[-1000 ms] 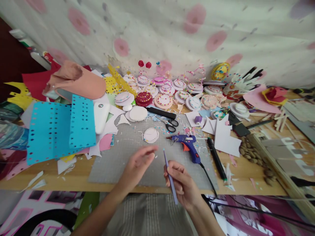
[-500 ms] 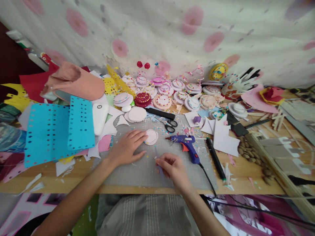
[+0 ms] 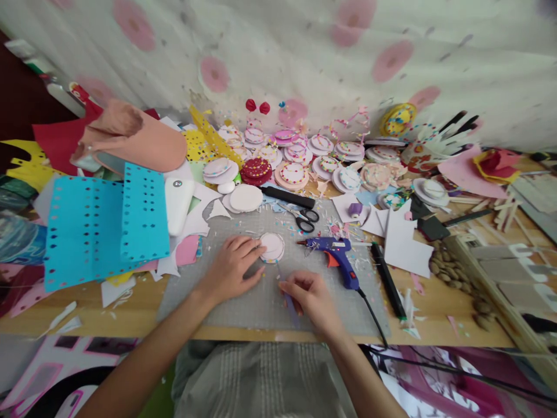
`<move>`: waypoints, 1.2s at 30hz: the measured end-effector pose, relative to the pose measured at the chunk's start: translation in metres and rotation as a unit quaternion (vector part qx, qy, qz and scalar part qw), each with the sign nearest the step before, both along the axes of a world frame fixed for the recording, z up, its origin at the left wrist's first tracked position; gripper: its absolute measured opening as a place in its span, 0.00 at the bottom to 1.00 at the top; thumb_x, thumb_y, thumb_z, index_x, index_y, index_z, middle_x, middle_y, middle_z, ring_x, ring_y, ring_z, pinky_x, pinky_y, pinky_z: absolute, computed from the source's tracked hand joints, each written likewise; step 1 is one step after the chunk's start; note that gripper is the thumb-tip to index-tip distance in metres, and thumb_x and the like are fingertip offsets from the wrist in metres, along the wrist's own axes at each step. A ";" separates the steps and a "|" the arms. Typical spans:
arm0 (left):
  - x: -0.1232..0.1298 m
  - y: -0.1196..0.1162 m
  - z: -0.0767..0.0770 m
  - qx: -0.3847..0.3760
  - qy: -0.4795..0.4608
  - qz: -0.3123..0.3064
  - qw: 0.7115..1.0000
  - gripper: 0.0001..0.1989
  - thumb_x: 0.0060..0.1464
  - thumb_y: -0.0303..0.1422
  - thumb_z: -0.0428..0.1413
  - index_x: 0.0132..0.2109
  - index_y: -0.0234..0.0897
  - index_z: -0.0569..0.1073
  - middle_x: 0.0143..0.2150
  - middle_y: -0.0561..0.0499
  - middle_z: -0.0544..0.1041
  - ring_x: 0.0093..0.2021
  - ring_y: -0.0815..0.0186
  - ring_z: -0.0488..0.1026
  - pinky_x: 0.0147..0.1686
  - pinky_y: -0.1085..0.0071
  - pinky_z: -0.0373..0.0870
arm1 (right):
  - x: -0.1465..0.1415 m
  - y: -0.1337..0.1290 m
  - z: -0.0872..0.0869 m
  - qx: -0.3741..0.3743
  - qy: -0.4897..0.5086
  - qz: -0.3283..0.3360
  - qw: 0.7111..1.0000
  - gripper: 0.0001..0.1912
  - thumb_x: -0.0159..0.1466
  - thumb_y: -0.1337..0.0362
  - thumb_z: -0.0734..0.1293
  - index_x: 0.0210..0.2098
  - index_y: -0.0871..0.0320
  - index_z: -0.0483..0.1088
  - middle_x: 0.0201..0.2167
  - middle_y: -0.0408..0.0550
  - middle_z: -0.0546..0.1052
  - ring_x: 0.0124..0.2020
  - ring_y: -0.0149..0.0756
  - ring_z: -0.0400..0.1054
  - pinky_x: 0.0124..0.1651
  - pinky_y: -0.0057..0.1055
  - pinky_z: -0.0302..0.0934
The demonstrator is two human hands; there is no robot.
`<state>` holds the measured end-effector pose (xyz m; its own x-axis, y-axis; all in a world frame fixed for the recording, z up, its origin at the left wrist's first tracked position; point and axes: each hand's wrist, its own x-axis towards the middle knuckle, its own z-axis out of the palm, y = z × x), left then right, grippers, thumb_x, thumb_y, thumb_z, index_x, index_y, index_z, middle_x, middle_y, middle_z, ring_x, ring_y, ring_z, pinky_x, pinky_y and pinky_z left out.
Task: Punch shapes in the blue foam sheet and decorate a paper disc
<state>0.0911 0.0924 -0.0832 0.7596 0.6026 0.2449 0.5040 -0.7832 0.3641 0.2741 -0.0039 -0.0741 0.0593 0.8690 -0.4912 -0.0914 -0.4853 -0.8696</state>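
Observation:
A small white round disc (image 3: 272, 248) with coloured dots along its rim lies on the grey cutting mat (image 3: 243, 313). My left hand (image 3: 232, 267) rests flat to the left of it, fingers spread, with the fingertips at the disc's left edge. In a pinch, my right hand (image 3: 307, 296) holds a thin purple tool (image 3: 290, 303) whose fine tip points up toward the disc's lower edge. Its exact kind cannot be made out. To the right lies a blue glue gun (image 3: 337, 252), nozzle facing left. Scissors (image 3: 304, 217) with black handles sit behind the disc.
Decorated miniature hats (image 3: 293, 174) line the back of the table. Blue dotted foam (image 3: 104, 226) and a pink cap (image 3: 143, 139) are at left. Plain white discs (image 3: 246, 198), a black marker (image 3: 388, 281) and a white paper scrap (image 3: 407, 247) surround the mat. The glue gun's cord (image 3: 374, 319) crosses the front edge.
The view has shifted slightly. My right hand and the purple tool stay just below the disc, and my left hand keeps its place at the disc's left edge.

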 end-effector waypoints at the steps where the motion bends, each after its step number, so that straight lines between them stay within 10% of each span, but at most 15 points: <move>1: 0.000 0.000 -0.001 0.002 -0.002 0.002 1.000 0.17 0.59 0.34 0.52 0.54 0.37 0.72 0.53 0.42 0.75 0.54 0.53 0.66 0.54 0.53 0.63 | 0.000 0.000 0.000 -0.002 -0.002 0.000 1.000 0.13 0.53 0.57 0.68 0.19 0.59 0.68 0.12 0.41 0.71 0.10 0.23 0.53 0.14 0.22 0.45; 36: -0.001 0.004 -0.012 0.022 -0.053 -0.005 0.998 0.15 0.59 0.28 0.53 0.53 0.35 0.73 0.51 0.43 0.76 0.52 0.55 0.67 0.51 0.55 0.65 | 0.003 0.013 -0.006 -0.057 0.014 -0.023 0.998 0.12 0.52 0.56 0.65 0.18 0.56 0.62 0.06 0.32 0.59 0.06 0.23 0.49 0.08 0.22 0.43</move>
<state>0.0899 0.0960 -0.0952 0.7333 0.5827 0.3503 0.4570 -0.8040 0.3806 0.2774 0.0087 -0.0799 0.0830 0.8041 -0.5886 -0.1389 -0.5756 -0.8059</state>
